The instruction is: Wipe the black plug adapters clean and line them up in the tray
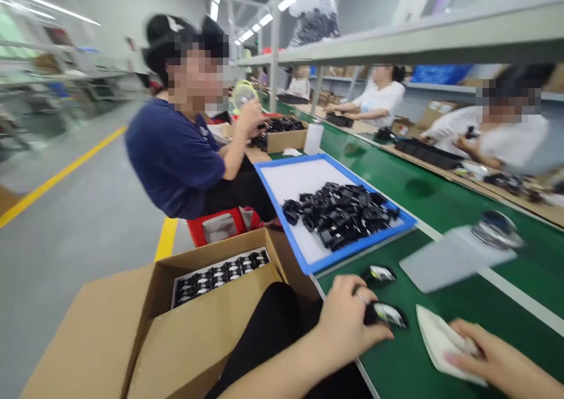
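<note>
My left hand (341,317), with a ring on one finger, rests at the near edge of the green table. Its thumb and fingers close round a small glossy black part (388,315) with a pale, shiny face. A similar black part (379,274) lies just beyond the fingers. My right hand (489,355) pinches a folded white cloth (434,340) over the tabletop. Past both hands is a translucent white bottle (453,261) with a metallic top, slanted in the view and somewhat blurred.
A blue-rimmed tray (304,264) holds a heap of black parts (343,214). Left of my legs, an open cardboard box (145,305) contains rows of black parts (220,275). A co-worker in dark blue (176,152) sits beyond; others work across the green table (445,205).
</note>
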A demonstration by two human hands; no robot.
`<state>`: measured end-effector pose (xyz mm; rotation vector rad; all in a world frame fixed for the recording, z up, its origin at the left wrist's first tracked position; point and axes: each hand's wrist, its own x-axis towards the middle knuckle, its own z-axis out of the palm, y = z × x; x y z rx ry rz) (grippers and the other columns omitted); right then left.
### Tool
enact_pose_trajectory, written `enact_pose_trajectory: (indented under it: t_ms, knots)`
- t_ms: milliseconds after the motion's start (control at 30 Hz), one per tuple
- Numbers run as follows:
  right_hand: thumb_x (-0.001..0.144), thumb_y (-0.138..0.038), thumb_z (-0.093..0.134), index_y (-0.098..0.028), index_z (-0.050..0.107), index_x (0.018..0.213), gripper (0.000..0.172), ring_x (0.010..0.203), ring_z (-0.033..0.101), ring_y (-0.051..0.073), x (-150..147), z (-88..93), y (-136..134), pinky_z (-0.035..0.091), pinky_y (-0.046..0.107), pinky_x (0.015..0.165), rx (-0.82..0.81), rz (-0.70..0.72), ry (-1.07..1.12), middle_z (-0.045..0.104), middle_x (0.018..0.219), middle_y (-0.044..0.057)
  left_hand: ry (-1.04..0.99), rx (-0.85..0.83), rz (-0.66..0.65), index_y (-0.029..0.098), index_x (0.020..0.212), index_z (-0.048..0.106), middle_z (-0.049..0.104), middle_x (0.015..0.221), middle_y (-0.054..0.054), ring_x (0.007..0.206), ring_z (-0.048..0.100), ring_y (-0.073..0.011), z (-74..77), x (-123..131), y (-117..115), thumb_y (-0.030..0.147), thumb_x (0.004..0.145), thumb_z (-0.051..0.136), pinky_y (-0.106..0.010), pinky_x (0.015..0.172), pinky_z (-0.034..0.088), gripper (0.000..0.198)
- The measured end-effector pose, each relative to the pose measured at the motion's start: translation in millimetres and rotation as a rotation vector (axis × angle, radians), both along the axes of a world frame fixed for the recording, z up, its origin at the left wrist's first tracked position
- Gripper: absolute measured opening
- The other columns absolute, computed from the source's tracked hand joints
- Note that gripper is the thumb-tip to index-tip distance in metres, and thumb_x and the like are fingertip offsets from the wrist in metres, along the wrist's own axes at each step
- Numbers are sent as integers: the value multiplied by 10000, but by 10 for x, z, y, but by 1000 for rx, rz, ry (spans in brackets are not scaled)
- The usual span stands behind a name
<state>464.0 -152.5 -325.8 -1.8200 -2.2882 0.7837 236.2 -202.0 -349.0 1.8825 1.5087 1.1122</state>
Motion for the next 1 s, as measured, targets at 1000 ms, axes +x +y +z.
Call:
enact_pose_trajectory:
  t_ms: [1000]
  knots:
    - [651, -28, 259, -159, 461, 1087, 498, 1114, 340, 191, -1001, 191, 11, 194, 512, 912, 387, 444, 178, 454, 1158, 87, -165, -344, -113, 158, 1243, 99, 575, 919, -43, 830, 541, -181, 202, 2, 470, 192, 458, 642, -271, 700, 413, 955]
